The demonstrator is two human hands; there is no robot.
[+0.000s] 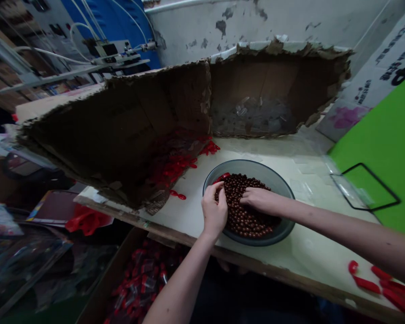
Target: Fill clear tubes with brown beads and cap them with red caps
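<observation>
A grey round bowl (276, 177) full of small brown balls (249, 220) sits on the pale table (189, 211). My left hand (214, 208) rests on the bowl's near-left rim, fingers curled and pinched among the balls. My right hand (260, 199) lies on top of the balls in the middle of the bowl, fingers bent down into them. What either hand holds is hidden. A red piece (222, 176) shows at the bowl's far-left rim.
A torn cardboard wall (128, 130) stands behind and left of the bowl, with red plastic pieces (178, 164) heaped at its foot. More red pieces (384, 283) lie at the table's right front edge. A box of packed red items (138, 283) sits below. A green board (388, 148) stands right.
</observation>
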